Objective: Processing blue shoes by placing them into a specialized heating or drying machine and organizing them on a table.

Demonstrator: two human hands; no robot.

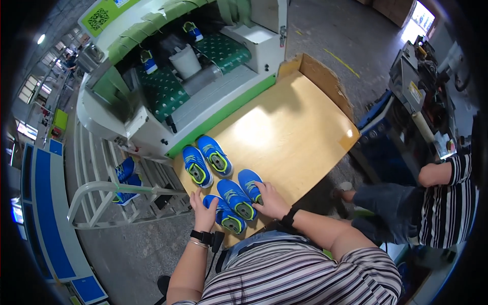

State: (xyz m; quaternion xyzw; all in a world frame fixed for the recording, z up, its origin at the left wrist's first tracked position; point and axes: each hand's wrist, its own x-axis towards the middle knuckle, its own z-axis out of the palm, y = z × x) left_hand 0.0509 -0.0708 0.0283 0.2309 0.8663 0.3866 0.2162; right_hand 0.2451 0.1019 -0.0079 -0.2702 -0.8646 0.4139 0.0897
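Observation:
Three blue shoes with yellow-green linings sit side by side at the near left of the wooden table. My left hand (204,213) is beside the leftmost shoe (230,223), its fingers apart and its thumb against the shoe's side. My right hand (274,203) grips the rightmost shoe (248,179) around its heel end. Between them lies the middle shoe (234,195), touched by neither hand as far as I can see. Just beyond, two more matching blue shoes, a left one (194,163) and a right one (211,150), stand together, with grey inserts visible in their openings.
The wooden table (305,122) has a cardboard edge (325,81) at its far right. Behind it, a machine (223,107) carries two shoes on green dotted pads. A metal rack (109,188) with blue shoes stands left. At right is another person (442,203) in stripes.

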